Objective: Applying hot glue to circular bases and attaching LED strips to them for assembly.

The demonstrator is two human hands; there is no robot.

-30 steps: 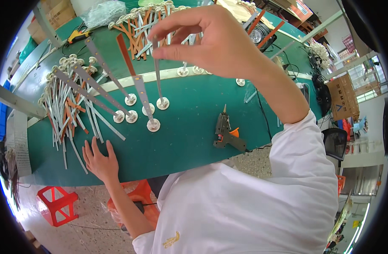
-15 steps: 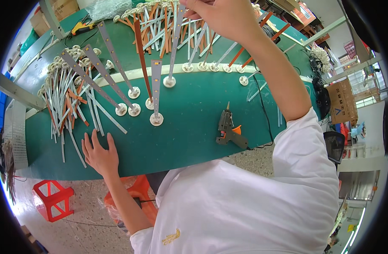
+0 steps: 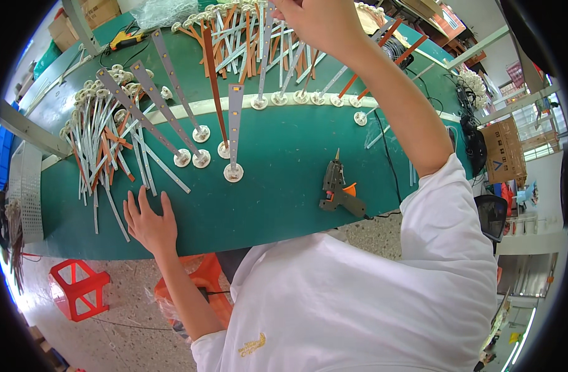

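My right hand is at the far side, partly cut off by the upper edge. Its fingers close on the top end of a grey LED strip that stands upright on a round white base, at the white band. My left hand lies on the green table with fingers spread, beside the loose ends of a pile of strips. Between my hands stands another upright LED strip on a round base. An orange-brown strip and several grey ones lean upward around it.
A hot glue gun with an orange trigger lies on the table, its cable running right. Another strip pile is at the back, near a yellow-black tool. A perforated white basket borders the left edge; a red stool stands below.
My right hand has shifted the held LED strip slightly away from me, so its base now sits by the row along the white band. My left hand stays on the table.
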